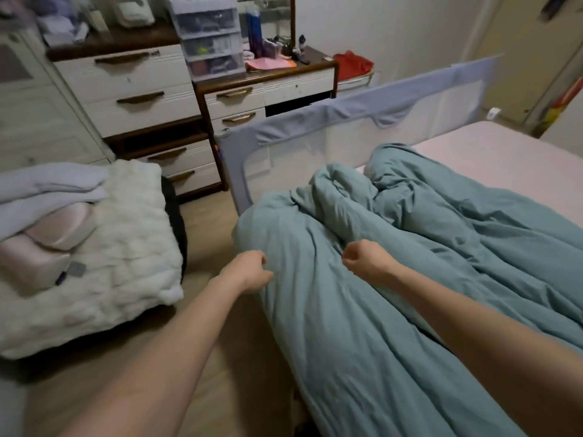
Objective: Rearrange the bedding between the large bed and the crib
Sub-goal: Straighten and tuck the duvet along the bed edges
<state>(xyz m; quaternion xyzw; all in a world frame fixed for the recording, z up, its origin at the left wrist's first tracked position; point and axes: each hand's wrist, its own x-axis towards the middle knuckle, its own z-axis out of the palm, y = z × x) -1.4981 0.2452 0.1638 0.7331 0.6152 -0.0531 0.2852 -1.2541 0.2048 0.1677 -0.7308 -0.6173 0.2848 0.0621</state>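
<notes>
Head view: both forearms are reaching in from the bottom edge toward mid-frame. L hand [249,271] is sitting at the left edge of the teal duvet [394,279], fingers curled in and pinching a fold of the fabric where it is hanging over the bed's side. R hand [366,258] is lying just right of it, near centre, also fisted, fingers bunching a ridge of the same duvet. The two hands are near each other but apart.

The duvet is lying crumpled in long folds, running from lower centre up to mid-right and covering most of the near part of the large bed; a bare pale-pink mattress sheet [504,143] is showing at upper right. A grey mesh bed rail [362,121] is standing upright along the bed's far side, touching the duvet's upper heap.

Left of frame: white fluffy blanket [126,247] is draping over a low surface, w/ a folded lavender blanket [47,190] and pinkish pillows [53,238] stacked on top. Can't tell if that surface is the crib.

Upper left to centre: white dresser [132,89] w/ dark handles, clear plastic drawer unit [208,36] on top. Red cloth [353,63] sitting right of the dresser. Wood-tone floor [208,222] is showing between the two beds.
</notes>
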